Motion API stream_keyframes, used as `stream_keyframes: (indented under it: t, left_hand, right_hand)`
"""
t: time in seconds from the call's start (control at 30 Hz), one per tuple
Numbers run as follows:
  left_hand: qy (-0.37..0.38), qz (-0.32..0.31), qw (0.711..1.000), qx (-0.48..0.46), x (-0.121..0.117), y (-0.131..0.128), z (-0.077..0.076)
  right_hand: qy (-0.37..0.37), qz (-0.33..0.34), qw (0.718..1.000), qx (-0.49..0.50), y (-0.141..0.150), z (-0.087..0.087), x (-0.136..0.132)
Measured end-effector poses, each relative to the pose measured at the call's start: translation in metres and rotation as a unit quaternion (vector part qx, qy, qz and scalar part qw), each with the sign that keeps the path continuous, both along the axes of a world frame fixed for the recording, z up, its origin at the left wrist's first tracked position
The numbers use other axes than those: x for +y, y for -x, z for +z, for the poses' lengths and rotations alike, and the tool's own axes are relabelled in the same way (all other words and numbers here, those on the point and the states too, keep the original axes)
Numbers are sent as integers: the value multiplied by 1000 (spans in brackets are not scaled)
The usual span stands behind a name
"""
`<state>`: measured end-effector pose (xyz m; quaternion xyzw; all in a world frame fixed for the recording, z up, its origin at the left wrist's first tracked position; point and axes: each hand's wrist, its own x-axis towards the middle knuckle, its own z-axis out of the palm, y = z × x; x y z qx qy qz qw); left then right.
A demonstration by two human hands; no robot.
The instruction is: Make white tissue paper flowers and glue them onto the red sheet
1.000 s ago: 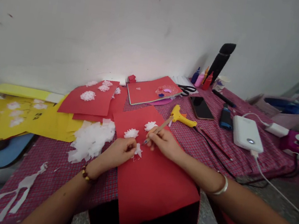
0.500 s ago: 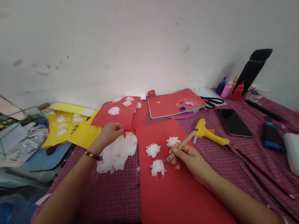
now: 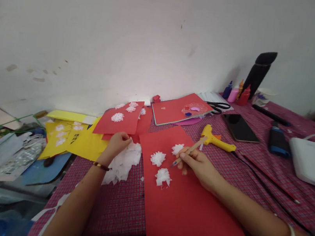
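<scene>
My left hand [image 3: 118,143] is pinched closed at the upper edge of a pile of white tissue paper pieces [image 3: 123,164], with white paper showing at its fingertips. In my right hand [image 3: 195,162] is a pale wooden stick [image 3: 190,149] with a dark tip, held like a pen. Its tip points down over a large red paper sheet [image 3: 190,217], beside the ruffled white paper flowers. One flower [image 3: 163,177] lies nearest to me, another flower [image 3: 157,158] sits farther back, and a third [image 3: 177,149] is partly behind my right hand.
A yellow glue gun [image 3: 217,142] lies right of the sheet, near a phone [image 3: 241,127]. Behind are scissors [image 3: 218,106], paint bottles [image 3: 233,94] and smaller red cards with flowers [image 3: 106,124]. Yellow cards [image 3: 85,142] lie left; a white device [image 3: 313,163] stands right.
The view has shifted slightly, so everything sits a little farther left. The stick's tip has drawn back from the nearest flower. My left fingertips have come onto the tissue pile's upper edge.
</scene>
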<state>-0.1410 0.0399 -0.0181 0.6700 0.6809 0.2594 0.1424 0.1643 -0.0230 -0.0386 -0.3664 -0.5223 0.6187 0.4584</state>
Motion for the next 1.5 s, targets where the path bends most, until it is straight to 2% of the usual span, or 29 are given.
stream_keyframes:
  t: [0.07,0.13,0.17,0.27,0.33,0.43,0.57,0.7,0.93,1.0,1.13,1.2,1.3,1.4,1.5]
  left_hand:
    - [-21,-1,997,-68,-13,-6,13]
    - [-15,-31,967,-251,-29,-20,26]
    - [-6,-48,949,-312,-38,-28,31]
    - [-6,-97,917,-388,-58,-56,36]
    - [-5,-115,904,-412,-65,-71,32]
    - [5,-130,896,-423,-71,-86,24]
    - [28,-128,909,-395,-77,-94,24]
    - [22,-125,920,-370,-82,-96,28]
    - [-23,-123,932,-341,-81,-97,24]
    - [-39,-140,925,-352,-83,-97,25]
    - [-43,-182,893,-409,-85,-95,28]
    - [-42,-159,884,-438,-84,-95,25]
    - [-29,-116,884,-452,-81,-95,18]
    - [1,-121,876,-467,-78,-95,12]
    - [15,-128,854,-505,-79,-95,11]
  right_hand:
    - [-26,-12,999,19,1,13,1]
    - [-58,-12,998,37,6,28,1]
    - [-76,-10,996,40,9,35,0]
    - [-136,-4,990,48,26,48,-2]
    - [-162,-1,985,52,37,47,-4]
    - [-170,-4,984,53,49,36,-4]
    - [-175,-3,984,42,52,24,-3]
    - [-174,-10,984,37,50,23,-4]
    - [-169,-12,985,26,49,21,-3]
    - [-165,-12,986,24,48,22,-3]
    - [-151,-18,988,19,46,26,-6]
    - [-150,-23,988,21,45,27,-7]
    - [-157,-20,987,30,46,27,-8]
    - [-159,-15,986,41,47,26,-7]
    - [-140,-8,989,57,47,26,-6]
